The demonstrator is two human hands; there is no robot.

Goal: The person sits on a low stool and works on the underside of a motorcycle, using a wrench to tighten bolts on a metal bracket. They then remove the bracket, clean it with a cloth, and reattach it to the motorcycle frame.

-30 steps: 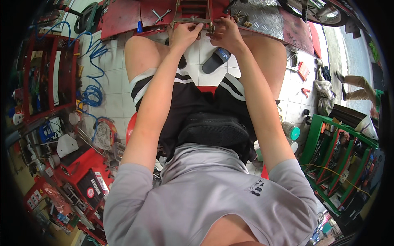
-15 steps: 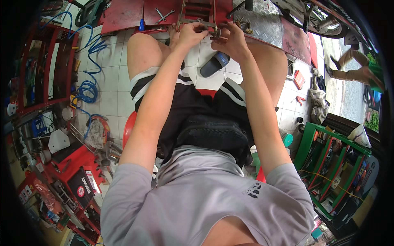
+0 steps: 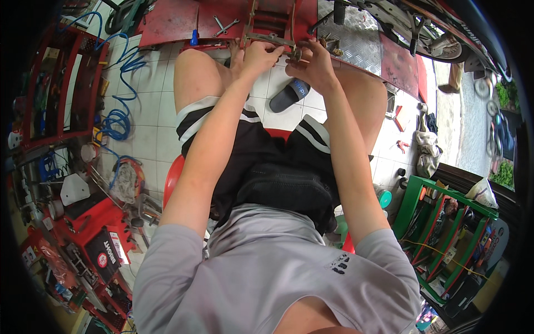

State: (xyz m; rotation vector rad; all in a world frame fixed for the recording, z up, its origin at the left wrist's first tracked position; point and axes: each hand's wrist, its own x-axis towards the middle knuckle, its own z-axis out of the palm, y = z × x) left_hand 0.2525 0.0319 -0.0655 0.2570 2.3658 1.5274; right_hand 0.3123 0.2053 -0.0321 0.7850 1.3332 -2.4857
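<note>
A rusty metal frame, two long arms joined by crossbars, lies on the red work platform in front of me. My left hand is closed round its near left end, fingers bent toward the middle. On the right, a small round metal fitting shows at the frame's near end. My right hand has that fitting between thumb and fingers; the fingertips are partly hidden. Two crossed wrenches and a blue-handled tool lie left of the frame.
A black slipper is on the tiled floor below my hands. A blue coiled hose and red rack stand left. On the right are red-handled pliers, a green tool rack and a parked motorcycle.
My right fingers have shifted slightly around the fitting, while my left hand stays at the frame. The passer-by in a green top at the right has gone from sight.
</note>
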